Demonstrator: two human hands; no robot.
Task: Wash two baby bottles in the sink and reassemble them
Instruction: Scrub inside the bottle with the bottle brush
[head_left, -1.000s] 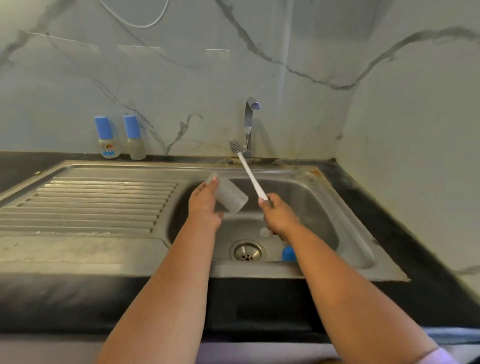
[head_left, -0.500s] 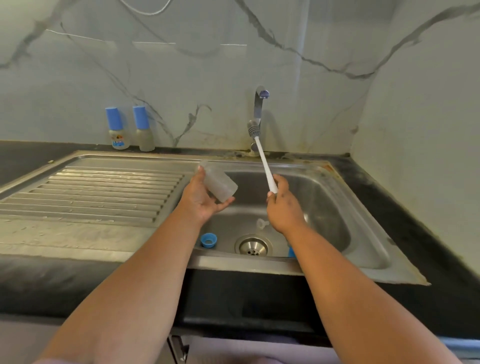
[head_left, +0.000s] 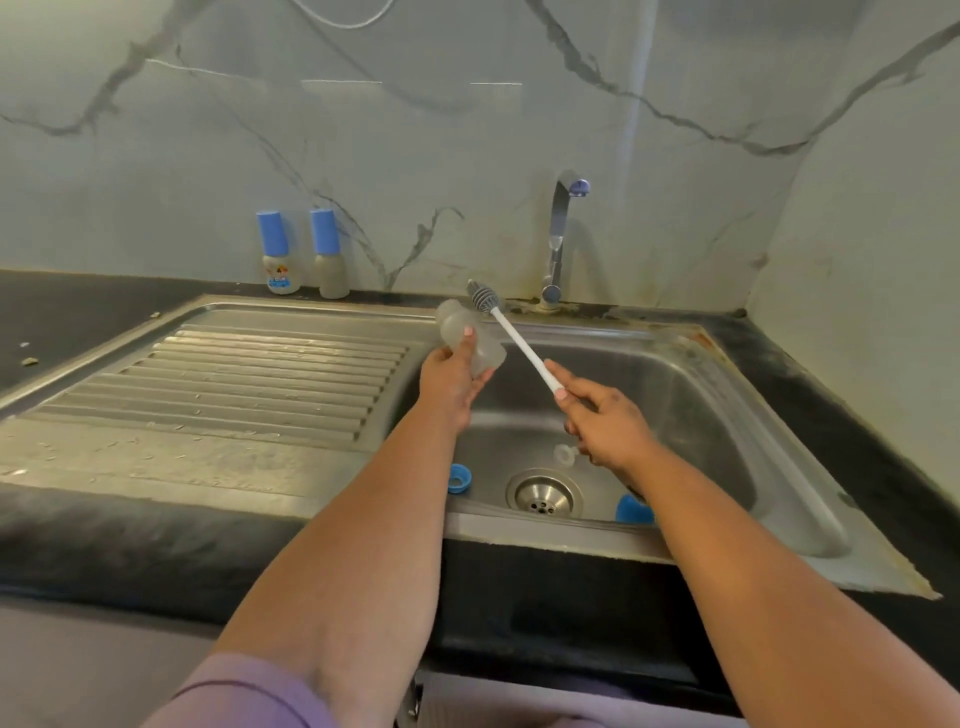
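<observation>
Left hand (head_left: 448, 382) grips the bottle (head_left: 470, 335) tilted toward 11 o'clock, likely for scrubbing; right hand (head_left: 602, 421) pinches the brush (head_left: 511, 332), head at its mouth

Two bottles (head_left: 304, 254) stand behind the draining board (head_left: 249, 374).

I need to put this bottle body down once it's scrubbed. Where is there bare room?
The ribbed drainboard left of the basin lies bare, as does the flat steel strip in front of it. The basin floor is crowded: blue ring, drain, clear nipple and blue cap. Two capped bottles stand at the back wall.
</observation>
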